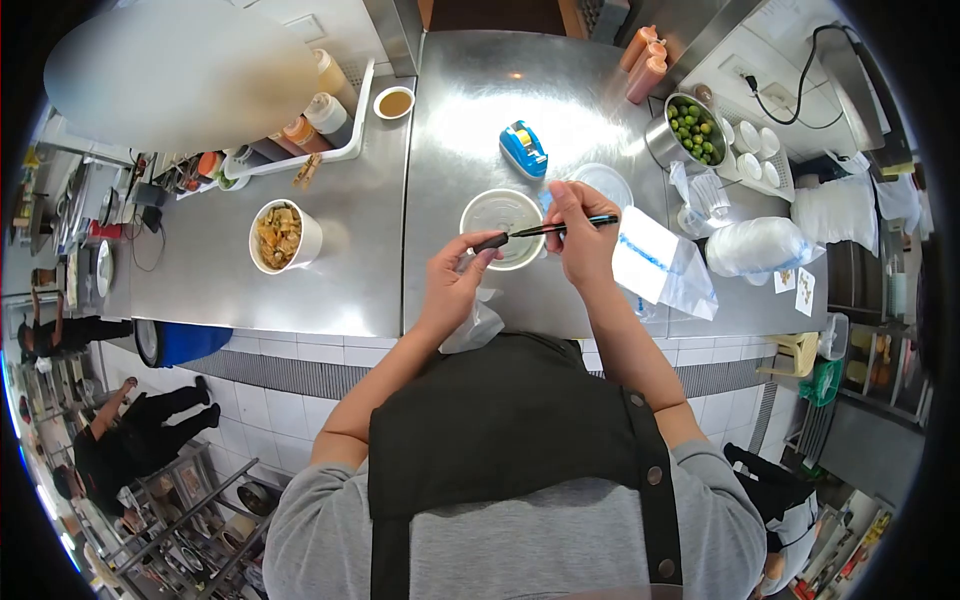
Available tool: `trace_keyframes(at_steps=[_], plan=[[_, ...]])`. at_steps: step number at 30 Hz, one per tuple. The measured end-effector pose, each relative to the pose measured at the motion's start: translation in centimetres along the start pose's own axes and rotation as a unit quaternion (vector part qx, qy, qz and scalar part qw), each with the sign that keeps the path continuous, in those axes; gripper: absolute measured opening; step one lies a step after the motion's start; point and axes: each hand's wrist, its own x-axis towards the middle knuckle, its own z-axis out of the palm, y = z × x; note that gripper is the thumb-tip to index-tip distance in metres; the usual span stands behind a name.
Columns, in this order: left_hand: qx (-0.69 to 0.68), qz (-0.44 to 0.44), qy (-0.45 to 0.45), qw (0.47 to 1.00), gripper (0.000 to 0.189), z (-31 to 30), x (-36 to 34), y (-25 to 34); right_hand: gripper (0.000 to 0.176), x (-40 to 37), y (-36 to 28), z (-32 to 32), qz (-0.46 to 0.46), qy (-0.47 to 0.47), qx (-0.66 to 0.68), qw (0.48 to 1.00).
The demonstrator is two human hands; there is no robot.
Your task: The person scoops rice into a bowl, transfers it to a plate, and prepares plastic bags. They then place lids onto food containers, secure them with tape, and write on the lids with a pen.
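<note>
My right hand [584, 235] grips a slim black marker [545, 229], its tip pointing left. Between the fingertips of my left hand [452, 282] is a dark marker cap [490, 243], close to the marker's tip. Whether the two touch is hard to tell. Both hands are above a round white tub [515, 266] that appears to have a clear cover. A blue tape dispenser [524, 150] stands just beyond the tub. Behind my right hand lies a clear round lid [604, 182], and to its right a white pad in clear plastic [640, 262].
A tub of food [284, 238] stands at left, with a sauce cup [394, 102] and a bottle tray [350, 145] behind it. At right are a metal pot of green limes [695, 130], orange bottles [645, 70] and a bagged stack [757, 245]. Other people stand farther off.
</note>
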Motion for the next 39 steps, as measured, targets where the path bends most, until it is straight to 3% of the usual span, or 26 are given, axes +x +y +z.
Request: trace_keyframes(at_steps=[4,10,17,20,22,24,25,28,30,33,36,39], plan=[[0.016,0.033,0.001,0.999,0.023,2.1,-0.4,0.5,0.042,-0.6,-1.5,-1.0,-0.026,0.028,-0.028,0.999],[0.039,0.069,-0.078,0.994,0.024,6.2,-1.7,1.5,0.041,-2.4,-1.0,-4.5,-0.014,-0.043,-0.133,0.99],[0.115,0.166,-0.075,0.977,0.025,13.0,-1.4,3.9,0.04,-3.4,-6.6,-8.9,-0.052,-0.028,-0.076,0.995],[0.156,0.165,-0.088,0.97,0.031,16.5,0.2,5.3,0.037,-2.2,-9.1,-12.8,-0.134,-0.058,-0.206,0.968],[0.192,0.171,-0.105,0.961,0.036,18.6,1.5,5.7,0.031,-1.4,-13.2,-15.1,-0.092,-0.133,-0.245,0.956],[0.165,0.088,-0.081,0.979,0.042,20.4,1.7,7.5,0.02,-0.8,-18.3,-17.5,-0.154,-0.099,-0.184,0.966],[0.195,0.073,-0.078,0.975,0.044,20.7,1.9,7.7,0.015,-0.4,-21.1,-19.6,-0.249,-0.016,-0.218,0.943],[0.287,0.056,-0.068,0.954,0.041,19.6,1.8,6.6,0.01,0.8,-28.1,-27.4,-0.476,0.238,-0.256,0.807],[0.262,0.046,-0.054,0.962,0.033,17.7,1.4,3.9,0.01,0.5,-32.0,-31.4,-0.514,0.439,-0.307,0.67],[0.209,0.0,0.023,0.978,0.027,16.1,0.3,1.8,0.009,2.7,-33.8,-37.7,-0.495,0.481,-0.356,0.63],[0.167,-0.056,0.072,0.982,0.025,15.2,-0.6,0.6,0.006,7.0,-32.9,-41.4,-0.504,0.388,-0.403,0.658],[0.183,-0.039,0.089,0.978,0.025,15.8,-1.1,0.8,0.007,10.2,-32.1,-41.3,-0.472,0.371,-0.437,0.67]])
